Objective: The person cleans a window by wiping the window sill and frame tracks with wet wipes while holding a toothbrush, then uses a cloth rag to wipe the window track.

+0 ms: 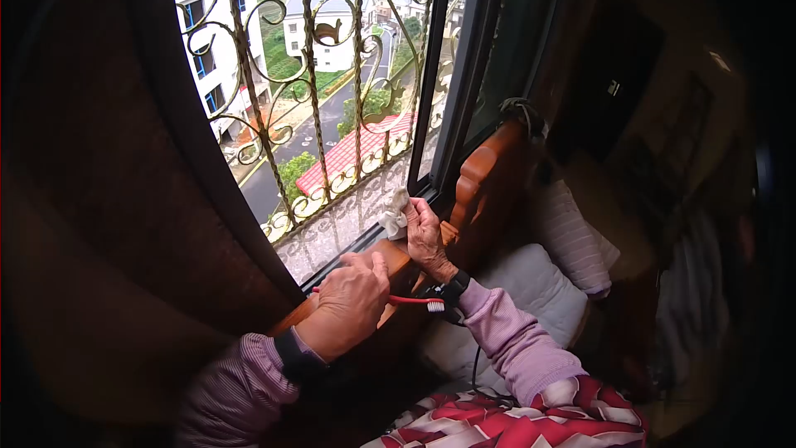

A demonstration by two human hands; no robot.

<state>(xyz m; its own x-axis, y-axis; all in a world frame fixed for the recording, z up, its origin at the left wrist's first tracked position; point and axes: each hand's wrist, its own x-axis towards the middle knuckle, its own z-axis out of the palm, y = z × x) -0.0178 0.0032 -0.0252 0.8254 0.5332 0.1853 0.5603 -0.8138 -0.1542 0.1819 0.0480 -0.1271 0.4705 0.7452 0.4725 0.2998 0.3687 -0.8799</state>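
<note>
My left hand (344, 307) is closed round the handle of a red toothbrush (406, 300). The white bristles point down and stick out to the right of the hand, beneath my right wrist. Higher up, my right hand (426, 239) pinches a crumpled whitish cloth (393, 216) at the bottom corner of the window frame. Both hands are over the wooden headboard (393, 259), which runs along below the window sill track (361, 242). My left palm hides most of the toothbrush handle.
A metal window grille (313, 91) with twisted bars and scrolls stands outside the sill. A dark curtain (124, 158) hangs on the left. On the right are a carved wooden post (477, 170), a white pillow (531, 290) and a striped pillow (572, 236). A dark cable (476, 365) hangs below.
</note>
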